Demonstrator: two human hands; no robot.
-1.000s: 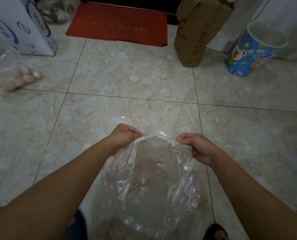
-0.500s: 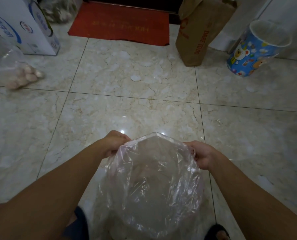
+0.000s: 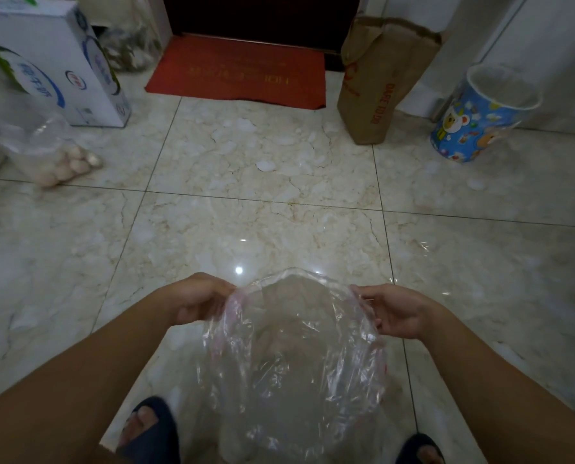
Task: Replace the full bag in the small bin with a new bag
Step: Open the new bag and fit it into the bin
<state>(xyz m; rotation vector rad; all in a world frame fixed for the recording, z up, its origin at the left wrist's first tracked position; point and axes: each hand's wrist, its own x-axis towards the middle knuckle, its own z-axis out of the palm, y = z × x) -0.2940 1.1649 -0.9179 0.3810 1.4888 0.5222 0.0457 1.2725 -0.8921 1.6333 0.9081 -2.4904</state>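
Note:
A clear plastic bag (image 3: 296, 356) hangs open-mouthed in front of me, low over the marble floor. My left hand (image 3: 200, 301) pinches its rim on the left side and my right hand (image 3: 396, 311) pinches the rim on the right, holding the mouth spread wide. The small bin (image 3: 480, 115), blue with cartoon animal prints, stands at the far right near the wall, with a thin clear liner showing at its rim. The bin is well away from both hands.
A brown paper bag (image 3: 376, 82) stands left of the bin. A red doormat (image 3: 242, 73) lies before a dark door. At the far left are a white carton (image 3: 55, 65) and a clear bag of eggs (image 3: 55, 155). My slippered feet (image 3: 149, 426) are below the bag.
My hands have drawn apart, spreading the bag's mouth wider. The view has tilted so that my feet and more of the door show.

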